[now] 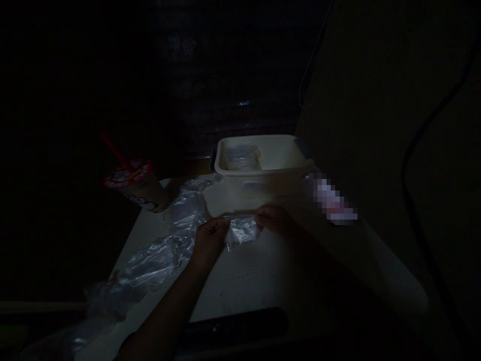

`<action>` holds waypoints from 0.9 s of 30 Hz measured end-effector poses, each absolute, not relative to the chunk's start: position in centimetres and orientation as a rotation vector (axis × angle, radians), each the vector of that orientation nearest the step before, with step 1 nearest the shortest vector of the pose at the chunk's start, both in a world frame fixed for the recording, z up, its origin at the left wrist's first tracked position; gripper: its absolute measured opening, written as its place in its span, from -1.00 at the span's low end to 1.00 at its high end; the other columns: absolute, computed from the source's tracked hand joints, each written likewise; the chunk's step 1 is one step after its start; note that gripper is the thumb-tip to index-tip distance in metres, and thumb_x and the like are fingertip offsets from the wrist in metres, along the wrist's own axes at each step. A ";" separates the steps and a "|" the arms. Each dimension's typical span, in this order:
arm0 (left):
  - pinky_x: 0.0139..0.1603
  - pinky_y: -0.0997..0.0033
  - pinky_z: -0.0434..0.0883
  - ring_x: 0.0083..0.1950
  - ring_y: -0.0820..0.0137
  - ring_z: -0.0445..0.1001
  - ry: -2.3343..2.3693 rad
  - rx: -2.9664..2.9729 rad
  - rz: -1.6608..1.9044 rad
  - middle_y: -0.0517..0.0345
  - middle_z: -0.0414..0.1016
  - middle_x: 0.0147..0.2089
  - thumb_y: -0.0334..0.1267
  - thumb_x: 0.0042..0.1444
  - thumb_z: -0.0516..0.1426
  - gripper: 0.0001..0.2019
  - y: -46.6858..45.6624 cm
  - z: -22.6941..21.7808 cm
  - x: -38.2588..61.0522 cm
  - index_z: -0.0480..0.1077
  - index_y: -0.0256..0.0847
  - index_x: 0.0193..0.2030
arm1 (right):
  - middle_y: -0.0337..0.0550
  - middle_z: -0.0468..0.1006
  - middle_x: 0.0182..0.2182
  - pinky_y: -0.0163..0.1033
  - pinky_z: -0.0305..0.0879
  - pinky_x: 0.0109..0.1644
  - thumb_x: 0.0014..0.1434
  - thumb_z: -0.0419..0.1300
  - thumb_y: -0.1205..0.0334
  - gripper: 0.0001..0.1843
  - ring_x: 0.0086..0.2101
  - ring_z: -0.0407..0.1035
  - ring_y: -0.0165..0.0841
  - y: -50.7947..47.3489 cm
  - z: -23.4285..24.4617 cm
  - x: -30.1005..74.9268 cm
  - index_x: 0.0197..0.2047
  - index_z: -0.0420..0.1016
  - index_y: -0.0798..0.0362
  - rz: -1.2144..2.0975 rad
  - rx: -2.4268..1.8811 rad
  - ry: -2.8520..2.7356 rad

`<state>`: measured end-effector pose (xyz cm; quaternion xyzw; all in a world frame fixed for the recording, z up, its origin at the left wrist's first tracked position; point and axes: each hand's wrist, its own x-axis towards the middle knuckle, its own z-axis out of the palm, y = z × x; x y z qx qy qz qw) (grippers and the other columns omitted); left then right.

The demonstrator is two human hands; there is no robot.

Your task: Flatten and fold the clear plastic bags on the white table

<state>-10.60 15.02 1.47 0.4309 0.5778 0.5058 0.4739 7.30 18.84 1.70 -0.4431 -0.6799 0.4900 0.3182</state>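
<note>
Between my two hands a small clear plastic bag is stretched above the white table, its lower part hanging down crinkled. My left hand pinches its left upper corner, and my right hand pinches the right one. Just beyond the hands stands a cream plastic bin with dark side latches. Inside it, on the left, lies a stack of clear plastic bags. More crumpled clear plastic runs along the table's left side, next to my left forearm. The scene is very dark.
A drink cup with a red patterned lid and red straw stands at the table's left edge. A blurred-out pale item lies right of the bin. A long black object is at the near edge. A dark cable hangs at right.
</note>
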 end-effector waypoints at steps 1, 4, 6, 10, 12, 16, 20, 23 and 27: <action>-0.63 0.60 0.13 -0.65 0.60 0.15 1.415 1.048 1.238 0.34 0.21 -0.70 -0.13 -0.22 0.16 -0.77 15.0 1.5 -10.6 0.35 -0.29 -0.61 | -0.29 0.37 -0.69 -0.40 0.14 -0.51 -0.09 0.07 0.12 -0.77 -0.60 0.27 -0.49 18.8 1.8 7.3 -0.56 0.34 0.13 1.308 -1.150 -1.799; -0.62 0.59 0.14 -0.65 0.59 0.18 1.409 1.028 1.246 0.34 0.24 -0.70 -0.13 -0.23 0.17 -0.78 14.9 1.5 -10.6 0.37 -0.28 -0.57 | -0.32 0.31 -0.69 -0.41 0.09 -0.56 -0.13 0.12 0.13 -0.77 -0.62 0.21 -0.51 18.6 1.8 7.1 -0.60 0.30 0.13 1.301 -1.172 -1.822; -0.61 0.59 0.16 -0.64 0.58 0.20 1.393 1.015 1.257 0.34 0.26 -0.69 -0.13 -0.23 0.17 -0.79 14.8 1.5 -10.5 0.38 -0.27 -0.56 | -0.34 0.26 -0.71 -0.42 0.04 -0.57 -0.15 0.13 0.16 -0.79 -0.64 0.16 -0.53 18.5 1.8 7.0 -0.64 0.28 0.13 1.255 -1.209 -1.838; -0.56 0.58 0.21 -0.58 0.56 0.27 1.351 0.993 1.275 0.30 0.37 -0.60 -0.14 -0.25 0.18 -0.79 14.9 1.9 -10.3 0.41 -0.24 -0.48 | -0.35 0.23 -0.72 -0.42 0.02 -0.56 -0.14 0.09 0.20 -0.82 -0.63 0.13 -0.54 18.5 1.9 6.9 -0.63 0.27 0.12 1.205 -1.230 -1.815; -0.54 0.56 0.23 -0.56 0.54 0.30 1.343 0.984 1.271 0.27 0.39 -0.57 -0.14 -0.27 0.19 -0.76 14.9 2.1 -10.3 0.42 -0.24 -0.45 | -0.36 0.22 -0.72 -0.42 0.02 -0.57 -0.13 0.08 0.19 -0.81 -0.64 0.12 -0.54 18.4 1.9 6.9 -0.63 0.26 0.12 1.200 -1.248 -1.781; -0.62 0.57 0.18 -0.64 0.56 0.24 1.355 0.980 1.235 0.28 0.35 -0.65 -0.15 -0.34 0.21 -0.76 15.0 2.2 -10.3 0.41 -0.28 -0.53 | -0.36 0.22 -0.72 -0.42 0.04 -0.56 -0.12 0.08 0.19 -0.81 -0.64 0.13 -0.54 18.6 1.8 7.1 -0.63 0.25 0.11 1.185 -1.253 -1.771; -0.66 0.60 0.13 -0.68 0.60 0.18 1.371 0.977 1.232 0.34 0.28 -0.71 -0.19 -0.31 0.20 -0.81 14.9 2.0 -10.4 0.38 -0.28 -0.59 | -0.36 0.24 -0.73 -0.42 0.09 -0.56 -0.10 0.06 0.18 -0.80 -0.64 0.18 -0.53 18.6 1.8 7.1 -0.63 0.23 0.11 1.242 -1.226 -1.727; -0.68 0.62 0.11 -0.70 0.62 0.15 1.375 0.975 1.237 0.35 0.26 -0.72 -0.20 -0.27 0.18 -0.83 14.8 2.0 -10.3 0.37 -0.27 -0.57 | -0.35 0.26 -0.74 -0.42 0.12 -0.56 -0.07 0.04 0.18 -0.79 -0.65 0.20 -0.54 18.3 2.1 7.0 -0.63 0.23 0.10 1.248 -1.187 -1.753; -0.72 0.62 0.05 -0.75 0.65 0.07 1.372 0.975 1.239 0.39 0.18 -0.77 -0.16 -0.26 0.17 -0.80 14.6 2.1 -10.2 0.34 -0.27 -0.58 | -0.36 0.25 -0.75 -0.44 0.11 -0.59 -0.09 0.07 0.19 -0.80 -0.67 0.18 -0.55 18.1 2.5 6.9 -0.64 0.25 0.10 1.249 -1.214 -1.770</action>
